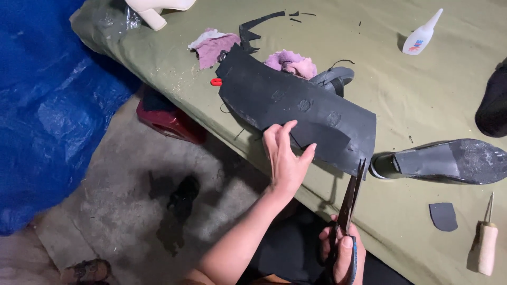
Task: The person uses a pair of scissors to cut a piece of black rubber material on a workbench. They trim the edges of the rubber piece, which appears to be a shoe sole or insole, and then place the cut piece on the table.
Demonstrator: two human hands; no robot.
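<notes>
A large black rubber sheet [296, 105] lies on the olive-green table [412, 95], its near edge sticking out past the table's edge. My left hand [285, 158] pinches that near edge, thumb on top. My right hand [340, 253] grips a pair of scissors [353, 195] by the handles; the blades point up and meet the sheet's lower right corner.
A shoe lies sole-up [449, 161] to the right, with a small dark rubber piece [442, 216] and a wooden-handled awl [487, 245] near it. A white glue bottle [421, 36], pink rags [214, 47], a tape roll [334, 78] and a blue tarp [47, 105] are around.
</notes>
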